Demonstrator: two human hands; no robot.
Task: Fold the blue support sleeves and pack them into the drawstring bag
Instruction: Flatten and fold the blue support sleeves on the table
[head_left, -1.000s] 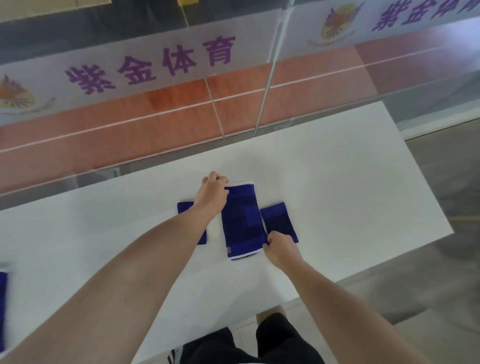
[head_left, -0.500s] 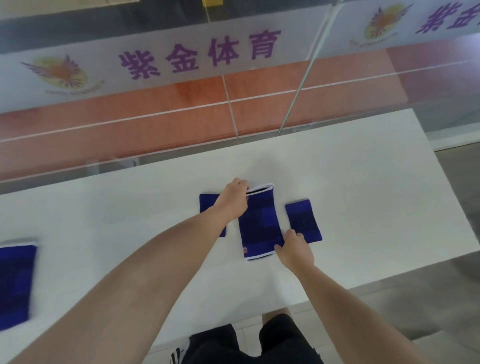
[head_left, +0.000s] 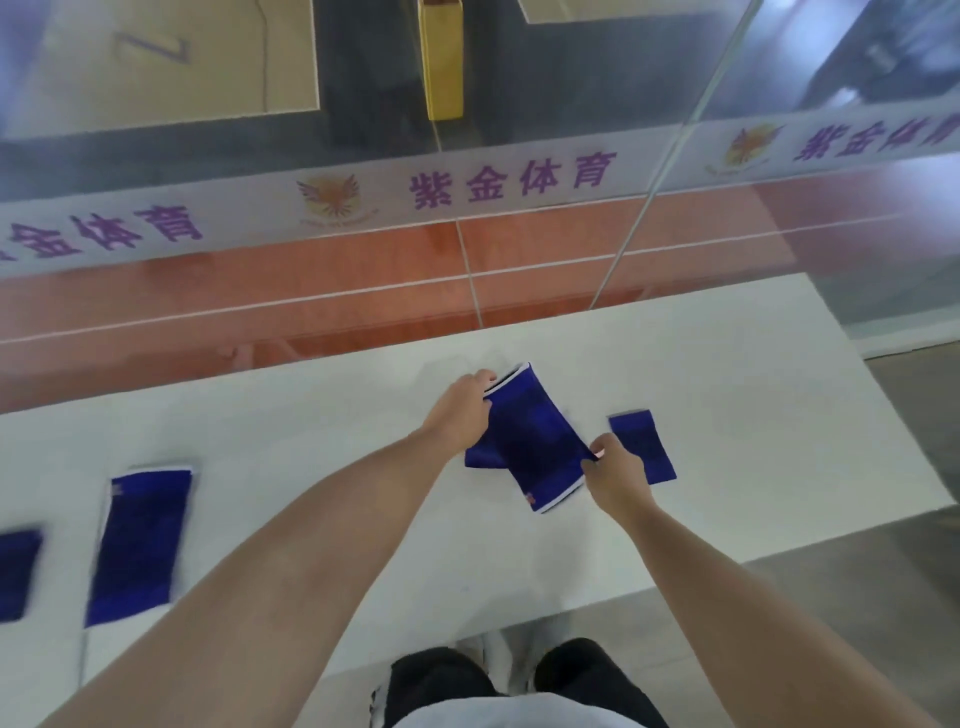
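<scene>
A long blue support sleeve (head_left: 535, 441) with white edges lies tilted on the white table (head_left: 727, 374). My left hand (head_left: 460, 402) grips its far top corner. My right hand (head_left: 615, 475) pinches its near right edge. A small blue sleeve (head_left: 480, 457) peeks out from under its left side. Another small blue sleeve (head_left: 644, 447) lies flat just right of my right hand. Two more blue sleeves lie at the left: a long one (head_left: 137, 540) and one cut off by the frame edge (head_left: 15, 571). No drawstring bag is in view.
A glass wall (head_left: 467, 208) with a printed white band stands right behind the table's far edge. The table's near edge (head_left: 675, 577) runs above my legs, and its right end drops off to grey floor (head_left: 909, 597).
The long sleeve has lifted and turned, its far end swinging left. Both hands now grip it. The camera has tilted up and left, bringing the two left sleeves into view.
</scene>
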